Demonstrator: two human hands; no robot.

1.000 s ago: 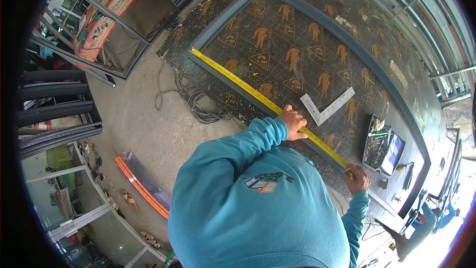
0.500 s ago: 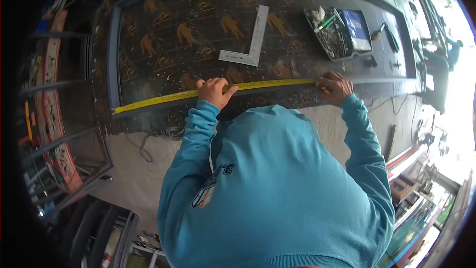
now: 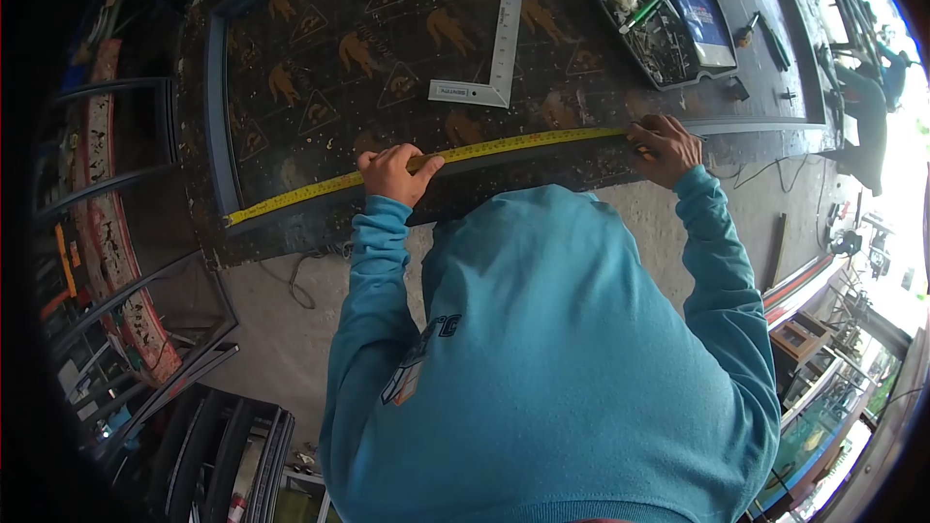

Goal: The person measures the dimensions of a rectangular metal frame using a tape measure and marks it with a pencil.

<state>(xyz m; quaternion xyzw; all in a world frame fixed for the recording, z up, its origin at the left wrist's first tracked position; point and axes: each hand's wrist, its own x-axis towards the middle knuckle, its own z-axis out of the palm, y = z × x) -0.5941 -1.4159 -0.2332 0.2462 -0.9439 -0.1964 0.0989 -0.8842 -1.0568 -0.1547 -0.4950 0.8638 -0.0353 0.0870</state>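
A yellow tape measure [image 3: 528,142] lies stretched along the near bar of a grey metal frame [image 3: 218,107] on a dark table. Its far left end sits at the frame's near left corner. My left hand [image 3: 395,174] presses on the tape left of its middle, thumb and fingers closing on its edge. At the tape's right end, my right hand [image 3: 666,148] wraps round the tape's case, which is mostly hidden by the fingers. Inside the frame, a silver try square [image 3: 501,58] lies beyond the tape, between my hands.
A black tray [image 3: 668,63] of screws with a green-handled tool stands at the back right. A screwdriver [image 3: 746,32] lies beside it. Dark metal profiles [image 3: 199,446] stand at the lower left. A person [image 3: 893,63] is at the far right edge.
The view has shifted and tilted slightly. My left hand has moved a little left along the tape. My right hand still holds the case.
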